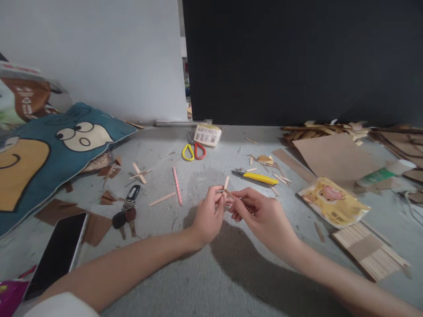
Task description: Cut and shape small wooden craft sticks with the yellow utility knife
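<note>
Basically, pale wood stick [226, 181] points approx. fwd from L hand [210, 211], pinched near its lower end; R hand [253, 204], just to stick's right, holds small brown strip [228, 193] angled twd it, contact unclear; yellow cutter [260, 178] lies beyond R hand

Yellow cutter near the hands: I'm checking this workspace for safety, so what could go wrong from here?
The yellow cutter lies just beyond the right hand, its blade seemingly out; reaching forward could cause a cut. The slim wooden stick pinched in the left hand might snap or slip if pressed hard.
</note>
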The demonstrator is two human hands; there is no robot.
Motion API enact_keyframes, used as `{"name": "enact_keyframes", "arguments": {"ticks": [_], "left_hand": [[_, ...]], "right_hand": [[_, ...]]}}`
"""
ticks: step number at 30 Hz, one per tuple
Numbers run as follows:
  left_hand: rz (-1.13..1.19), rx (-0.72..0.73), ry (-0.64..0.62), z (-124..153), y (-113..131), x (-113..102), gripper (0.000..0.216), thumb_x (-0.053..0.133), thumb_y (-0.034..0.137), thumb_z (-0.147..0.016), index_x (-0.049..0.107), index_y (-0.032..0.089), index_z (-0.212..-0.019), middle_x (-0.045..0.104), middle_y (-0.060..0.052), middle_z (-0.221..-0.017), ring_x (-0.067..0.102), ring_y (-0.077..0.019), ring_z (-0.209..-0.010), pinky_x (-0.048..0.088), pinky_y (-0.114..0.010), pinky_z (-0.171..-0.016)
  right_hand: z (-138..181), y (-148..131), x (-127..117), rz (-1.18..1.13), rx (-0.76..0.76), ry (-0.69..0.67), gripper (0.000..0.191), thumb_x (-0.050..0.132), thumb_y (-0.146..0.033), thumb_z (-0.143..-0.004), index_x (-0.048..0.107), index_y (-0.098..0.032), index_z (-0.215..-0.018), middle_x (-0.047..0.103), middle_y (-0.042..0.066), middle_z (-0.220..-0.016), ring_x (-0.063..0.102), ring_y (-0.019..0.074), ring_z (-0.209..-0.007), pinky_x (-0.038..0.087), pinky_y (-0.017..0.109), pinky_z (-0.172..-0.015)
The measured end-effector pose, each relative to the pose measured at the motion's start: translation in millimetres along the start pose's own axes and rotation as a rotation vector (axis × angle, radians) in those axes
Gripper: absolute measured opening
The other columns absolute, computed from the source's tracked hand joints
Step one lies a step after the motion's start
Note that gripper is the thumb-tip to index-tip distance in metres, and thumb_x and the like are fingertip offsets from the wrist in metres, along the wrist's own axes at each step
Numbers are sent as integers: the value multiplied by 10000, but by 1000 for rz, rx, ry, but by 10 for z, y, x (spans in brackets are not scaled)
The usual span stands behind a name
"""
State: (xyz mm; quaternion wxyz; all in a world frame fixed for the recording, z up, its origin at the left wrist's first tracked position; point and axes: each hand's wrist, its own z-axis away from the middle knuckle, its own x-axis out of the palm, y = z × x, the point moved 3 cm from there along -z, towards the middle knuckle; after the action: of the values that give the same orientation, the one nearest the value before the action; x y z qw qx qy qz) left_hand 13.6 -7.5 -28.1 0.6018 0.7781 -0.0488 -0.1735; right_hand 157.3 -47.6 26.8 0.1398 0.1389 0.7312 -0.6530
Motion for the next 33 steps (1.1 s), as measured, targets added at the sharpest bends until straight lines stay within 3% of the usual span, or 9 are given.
{"name": "enact_keyframes", "arguments": {"ticks": [4, 8, 13, 17, 23, 28, 33], "left_hand": [[4, 43, 32, 29, -23, -9, 228, 420, 384, -1093, 491, 207, -1218, 787, -125, -1074, 768, -211, -970, 597, -376, -833], [-58, 204, 122, 21, 9, -94, 280, 426, 377, -1098, 541, 198, -1279, 751, -140, -1211, 727, -206, -1115, 574, -402, -953], [-17, 391, 123, -20, 141, -179, 272, 474, 315, -1086, 667, 194, -1234, 754, -76, -987, 714, -152, -868, 585, -320, -821], [37, 281, 146, -42, 197, -189, 258, 588, 367, -1032, 739, 177, -1120, 768, -86, -956, 701, -148, -792, 581, -299, -761], [171, 109, 89, -38, 146, -130, 317, 676, 440, -963, 766, 163, -1088, 766, -81, -874, 657, -138, -712, 557, -270, -665], [229, 149, 76, -45, 151, -117, 285, 711, 418, -939, 785, 157, -1028, 728, -43, -737, 618, -118, -625, 529, -255, -620], [173, 207, 107, -45, 217, -120, 213, 723, 342, -928, 807, 158, -998, 732, -41, -730, 586, -109, -602, 516, -250, -616]], "right_hand": [[29, 6, 41, 64, -47, 25, 276, 551, -430, -992, 697, -206, -1060, 773, 42, -720, 731, 173, -602, 566, 264, -562], [35, 69, 67, 96, -102, 58, 257, 531, -397, -1013, 692, -217, -1102, 794, 52, -809, 750, 168, -671, 581, 262, -637], [-20, 207, 31, 117, -226, 103, 247, 514, -394, -1027, 684, -217, -1002, 728, 36, -743, 675, 152, -624, 525, 246, -584], [-49, 291, -23, 150, -296, 147, 231, 534, -371, -1013, 703, -213, -1013, 711, 28, -712, 646, 152, -598, 517, 261, -602], [-81, 402, -26, 63, -311, 99, 193, 540, -317, -1028, 700, -215, -998, 676, -5, -674, 606, 134, -556, 483, 237, -548], [-96, 444, -33, 16, -394, 113, 156, 559, -276, -1022, 697, -224, -971, 661, -17, -673, 578, 124, -541, 476, 226, -524], [-123, 443, -55, 9, -436, 103, 136, 566, -217, -1013, 695, -236, -977, 713, -2, -758, 631, 131, -608, 502, 231, -570]]}}
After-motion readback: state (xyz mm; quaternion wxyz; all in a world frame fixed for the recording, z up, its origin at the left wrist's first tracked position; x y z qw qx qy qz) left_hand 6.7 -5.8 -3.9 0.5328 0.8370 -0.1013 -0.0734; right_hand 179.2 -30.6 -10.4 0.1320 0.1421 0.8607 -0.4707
